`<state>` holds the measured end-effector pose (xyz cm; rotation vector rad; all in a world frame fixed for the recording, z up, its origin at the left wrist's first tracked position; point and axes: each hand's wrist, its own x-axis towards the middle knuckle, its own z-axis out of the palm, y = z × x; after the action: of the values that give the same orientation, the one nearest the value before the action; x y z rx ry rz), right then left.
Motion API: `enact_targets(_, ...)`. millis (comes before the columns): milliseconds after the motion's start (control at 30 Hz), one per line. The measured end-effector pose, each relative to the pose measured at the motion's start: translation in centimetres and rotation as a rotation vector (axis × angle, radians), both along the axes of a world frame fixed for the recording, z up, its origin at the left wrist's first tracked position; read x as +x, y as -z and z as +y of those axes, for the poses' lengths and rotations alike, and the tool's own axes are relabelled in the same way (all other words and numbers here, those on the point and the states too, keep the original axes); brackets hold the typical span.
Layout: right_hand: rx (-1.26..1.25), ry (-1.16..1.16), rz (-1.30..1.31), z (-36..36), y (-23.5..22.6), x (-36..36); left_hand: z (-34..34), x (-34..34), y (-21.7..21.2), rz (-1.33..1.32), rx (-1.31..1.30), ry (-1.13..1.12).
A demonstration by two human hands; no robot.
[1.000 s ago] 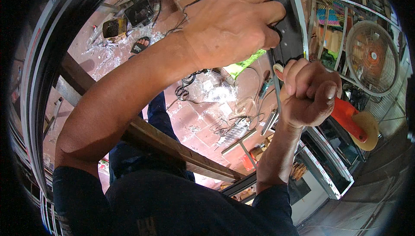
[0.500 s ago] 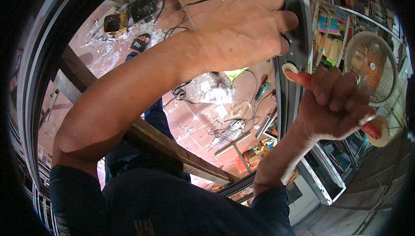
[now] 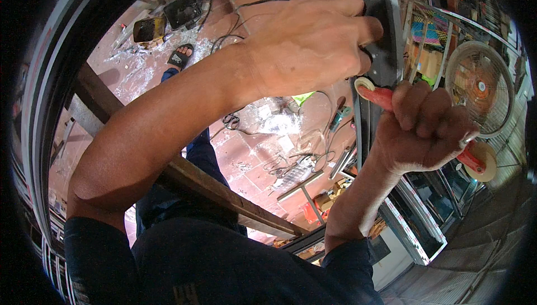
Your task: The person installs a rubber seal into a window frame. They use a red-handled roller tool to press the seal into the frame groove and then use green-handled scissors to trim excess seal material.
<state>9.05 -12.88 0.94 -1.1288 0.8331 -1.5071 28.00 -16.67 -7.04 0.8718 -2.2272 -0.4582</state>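
Note:
My left hand (image 3: 313,39) is closed over the dark upright bar of a metal window frame (image 3: 386,36), fingers wrapped on its edge. My right hand (image 3: 422,129) is fisted around a red-handled roller tool (image 3: 377,95) with a pale wheel at each end. The wheel at its upper end rests against the dark bar just under my left hand. The other wheel (image 3: 484,162) sticks out past my fist to the right.
A wooden plank (image 3: 224,193) crosses under my arms. Below lies a reddish tiled floor (image 3: 251,159) strewn with cables, tools and scraps. A sandalled foot (image 3: 182,56) shows at upper left. A round fan (image 3: 481,84) and more frames (image 3: 425,232) stand at right.
My right hand has swung the roller tool round so its handle points up-left, and brought its wheel onto the dark bar. My left hand has stayed on the bar.

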Motion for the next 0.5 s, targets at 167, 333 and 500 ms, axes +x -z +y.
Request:
enact_targets(167,0.0,-0.038,-0.026,0.5,-0.4,-0.9,0.0,-0.1,0.1,0.054,0.007,-0.004)
enact_targets(333,0.03,-0.032,0.059,0.6,-0.5,0.0,0.0,0.0,0.0,0.031,0.014,0.013)
enact_targets(500,-0.048,-0.027,0.158,0.3,0.1,1.3,-0.1,0.0,0.4,0.058,-0.008,0.024)
